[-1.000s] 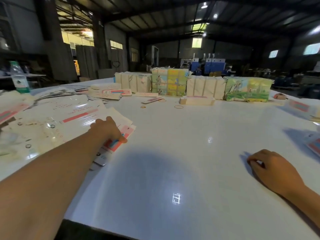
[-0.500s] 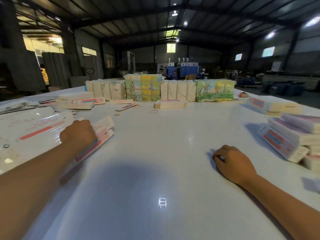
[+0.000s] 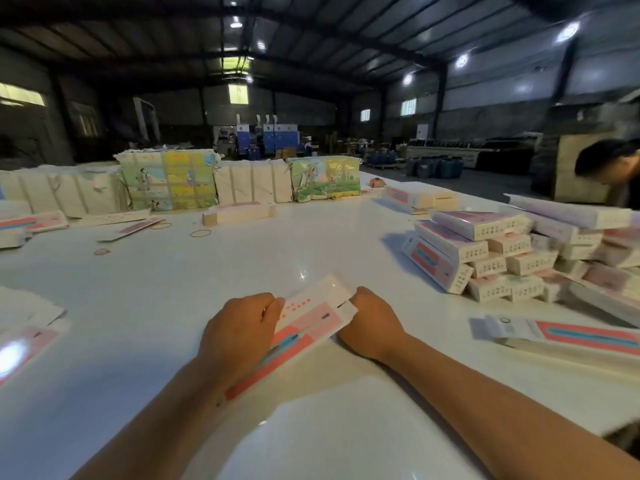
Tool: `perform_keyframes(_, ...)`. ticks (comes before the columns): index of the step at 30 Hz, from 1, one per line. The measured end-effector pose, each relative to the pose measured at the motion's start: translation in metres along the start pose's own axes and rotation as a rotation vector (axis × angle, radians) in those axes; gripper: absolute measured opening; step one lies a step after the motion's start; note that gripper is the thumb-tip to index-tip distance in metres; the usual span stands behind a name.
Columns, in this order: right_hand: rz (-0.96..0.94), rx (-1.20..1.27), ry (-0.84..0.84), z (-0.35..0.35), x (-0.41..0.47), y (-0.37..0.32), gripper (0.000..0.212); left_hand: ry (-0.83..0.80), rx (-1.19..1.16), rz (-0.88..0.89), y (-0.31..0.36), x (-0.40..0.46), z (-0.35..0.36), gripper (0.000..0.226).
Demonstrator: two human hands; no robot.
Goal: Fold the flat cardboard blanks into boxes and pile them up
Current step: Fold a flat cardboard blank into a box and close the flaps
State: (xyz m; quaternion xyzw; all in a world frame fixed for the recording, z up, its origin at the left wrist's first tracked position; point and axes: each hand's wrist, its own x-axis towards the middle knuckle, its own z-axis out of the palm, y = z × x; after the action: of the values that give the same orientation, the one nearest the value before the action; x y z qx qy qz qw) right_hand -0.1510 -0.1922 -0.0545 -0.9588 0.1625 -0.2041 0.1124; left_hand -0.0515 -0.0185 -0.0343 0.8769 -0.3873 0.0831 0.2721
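A flat white cardboard blank (image 3: 311, 318) with pink and blue print lies slanted over the white table (image 3: 242, 265), just in front of me. My left hand (image 3: 239, 332) grips its left long edge, fingers curled over the top. My right hand (image 3: 372, 323) grips its right end, fingers hidden under the card. A pile of folded boxes (image 3: 502, 251) rises at the right. Loose flat blanks (image 3: 24, 327) lie at the left edge.
Wrapped bundles of blanks (image 3: 169, 180) line the table's far side, with a short stack (image 3: 239, 213) before them and rubber bands (image 3: 201, 233) nearby. Another flat blank (image 3: 571, 337) lies at the near right. A person (image 3: 613, 168) leans in at the far right.
My left hand has brought one blank from the left stack to the middle. My right hand left the table and took its right end. The view has swung right, showing the box pile.
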Motion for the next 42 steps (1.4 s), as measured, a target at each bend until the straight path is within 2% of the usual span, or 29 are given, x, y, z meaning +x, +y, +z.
perform_keyframes(2,0.012,0.031,-0.015,0.0,0.001,0.001,0.019,0.046,-0.021,0.032,-0.005,-0.003,0.001,0.042)
perform_keyframes(3,0.027,0.125,-0.003,-0.001,0.002,0.002,0.014,0.061,-0.021,0.049,-0.007,-0.004,0.0,0.042)
perform_keyframes(4,0.061,0.283,0.012,-0.003,0.002,0.0,0.012,0.063,-0.023,0.06,-0.01,-0.005,0.0,0.043)
perform_keyframes(6,0.17,0.713,0.066,-0.011,0.001,-0.003,0.027,0.064,-0.027,0.059,-0.013,-0.005,-0.001,0.042)
perform_keyframes(7,0.253,0.966,0.038,-0.016,0.001,-0.006,0.036,0.071,-0.018,0.054,-0.014,-0.004,-0.001,0.041)
perform_keyframes(9,0.377,1.367,-0.122,-0.026,-0.002,-0.01,0.043,0.081,0.026,0.065,-0.014,-0.004,-0.001,0.039)
perform_keyframes(10,0.371,1.436,-0.207,-0.029,-0.003,-0.012,0.038,0.083,0.034,0.075,-0.014,-0.004,-0.001,0.038)
perform_keyframes(13,0.305,1.43,-0.337,-0.03,-0.006,-0.016,0.014,0.099,-0.006,0.106,-0.013,-0.005,0.0,0.037)
perform_keyframes(17,0.364,1.471,-0.398,-0.03,-0.007,-0.009,0.02,0.122,-0.117,0.14,-0.009,-0.009,0.001,0.038)
perform_keyframes(21,0.299,1.337,-0.404,-0.03,-0.007,-0.007,0.015,0.138,-0.071,0.167,-0.007,-0.009,0.001,0.039)
perform_keyframes(24,0.267,1.371,-0.425,-0.029,-0.008,-0.006,0.015,0.088,-0.088,0.172,-0.008,-0.009,0.0,0.044)
perform_keyframes(26,0.287,1.385,-0.377,-0.027,-0.007,-0.006,0.013,0.02,0.002,0.163,-0.006,-0.008,-0.001,0.061)
perform_keyframes(29,0.357,1.365,-0.274,-0.026,-0.004,-0.005,0.01,-0.049,0.305,0.211,0.001,-0.007,0.001,0.088)
perform_keyframes(32,0.44,1.345,-0.206,-0.028,-0.001,-0.002,0.01,-0.082,0.439,0.233,0.003,-0.009,0.003,0.112)
perform_keyframes(36,0.444,1.401,-0.183,-0.025,0.001,-0.001,0.01,-0.064,0.384,0.213,0.002,-0.007,0.002,0.104)
perform_keyframes(39,0.413,1.456,-0.175,-0.027,0.002,-0.001,0.018,-0.026,0.212,0.135,0.005,-0.004,-0.002,0.075)
perform_keyframes(42,0.411,1.403,0.009,-0.03,0.002,-0.002,0.021,0.022,0.115,0.021,0.001,0.0,-0.006,0.062)
